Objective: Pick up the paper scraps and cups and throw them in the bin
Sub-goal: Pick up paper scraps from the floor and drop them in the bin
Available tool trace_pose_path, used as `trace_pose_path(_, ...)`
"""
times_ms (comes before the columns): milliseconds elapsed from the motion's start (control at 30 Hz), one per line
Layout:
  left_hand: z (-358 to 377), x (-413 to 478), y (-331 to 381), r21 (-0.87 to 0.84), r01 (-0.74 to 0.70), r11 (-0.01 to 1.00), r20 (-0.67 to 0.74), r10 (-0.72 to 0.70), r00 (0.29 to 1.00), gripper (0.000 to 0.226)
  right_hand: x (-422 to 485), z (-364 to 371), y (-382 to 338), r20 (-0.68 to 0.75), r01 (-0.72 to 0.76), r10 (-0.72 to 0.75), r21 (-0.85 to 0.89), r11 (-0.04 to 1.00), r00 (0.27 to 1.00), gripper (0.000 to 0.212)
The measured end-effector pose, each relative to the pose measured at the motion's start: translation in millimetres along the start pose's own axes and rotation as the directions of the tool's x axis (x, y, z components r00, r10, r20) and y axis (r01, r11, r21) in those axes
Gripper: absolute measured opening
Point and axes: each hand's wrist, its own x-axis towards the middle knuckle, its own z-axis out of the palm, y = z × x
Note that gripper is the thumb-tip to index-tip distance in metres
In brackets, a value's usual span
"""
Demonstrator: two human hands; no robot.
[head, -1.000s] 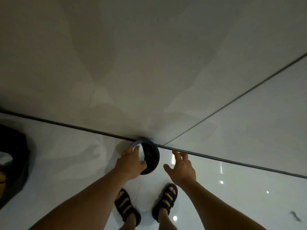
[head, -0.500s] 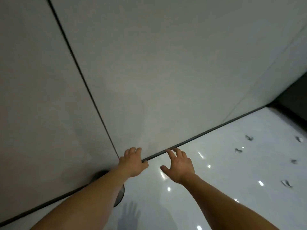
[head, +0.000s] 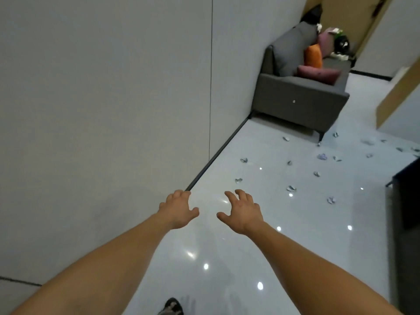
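Observation:
Several small paper scraps [head: 291, 188] lie scattered over the glossy white floor [head: 238, 258] ahead and to the right, reaching as far as the sofa's foot. A larger crumpled scrap [head: 322, 157] lies further off. My left hand [head: 178, 210] and my right hand [head: 242, 210] are both stretched out in front of me above the floor, fingers loosely spread, holding nothing. No bin and no cup shows in this view.
A grey wall [head: 102, 110] runs along my left with a dark skirting strip [head: 218, 153]. A dark grey sofa [head: 300, 96] with orange and purple cushions stands against it ahead. A dark piece of furniture [head: 406, 201] stands at the right edge.
The view has swung up and right, away from the round black bin by the wall, which has dropped out of sight. My left hand has left the bin's rim. The sofa and scattered scraps have come into view.

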Motion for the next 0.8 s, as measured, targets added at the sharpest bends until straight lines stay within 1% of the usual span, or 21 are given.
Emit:
trace_pose_path(167,-7.1,63.8,63.6,0.047,-0.134,0.99,0.032,0.132,0.991,0.073,27.4,-24.1,56.8,-0.033,-0.137,0.139,0.051,0.989,0.99,0.077)
trace_pose_path(367,-19.1,153.0,117.7,0.012,-0.253,0.967,0.095,0.25,0.963,0.072,83.9,-56.3,110.7,-0.011,-0.256,0.258,0.066,0.964,0.966,0.075)
trace_pose_path(500,-41.1,214.3,135.8,0.013,-0.283,0.959,0.135,0.278,0.951,0.073,129.4,-77.6,135.2,-0.027,-0.315,0.319,0.093,0.944,0.947,0.074)
trace_pose_path(600,-56.0,256.9,156.7,0.032,-0.287,0.957,0.141,0.28,0.95,0.072,156.7,-87.7,152.0,-0.023,-0.33,0.335,0.115,0.937,0.942,0.073)
trace_pose_path(800,-58.9,333.5,229.4,0.072,-0.325,0.943,0.176,0.309,0.935,0.073,214.9,-103.1,224.3,0.028,-0.365,0.365,0.137,0.921,0.931,0.073)
